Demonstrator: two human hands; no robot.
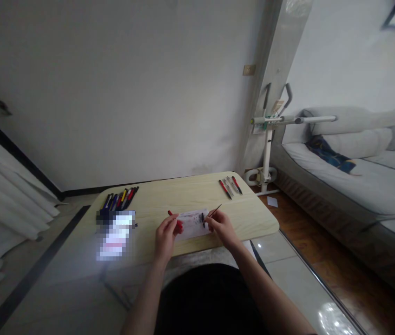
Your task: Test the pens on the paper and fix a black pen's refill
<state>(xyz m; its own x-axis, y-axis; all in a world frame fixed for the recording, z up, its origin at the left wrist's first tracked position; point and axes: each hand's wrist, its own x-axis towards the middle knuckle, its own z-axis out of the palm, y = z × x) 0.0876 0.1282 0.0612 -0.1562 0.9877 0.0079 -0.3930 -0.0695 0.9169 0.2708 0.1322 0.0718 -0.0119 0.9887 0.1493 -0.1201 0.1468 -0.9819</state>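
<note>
Marker-like pens point(120, 200) bunched at table's point(173, 193) left, seemingly within reach | left hand point(164, 234) grasps red pen part point(180, 226) | scribbled paper point(191, 230) flat between hands | right hand point(221, 228) pinches slim dark rod point(215, 210), likely for fine control | pen row point(224, 189) right, apparently clear of paper

2 hands point(164, 235) point(222, 228), 1 table point(180, 195)

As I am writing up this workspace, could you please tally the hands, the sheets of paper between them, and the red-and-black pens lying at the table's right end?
Hands: 2, the left hand and the right hand
Sheet of paper: 1
Red-and-black pens: 2
Total: 5
</note>
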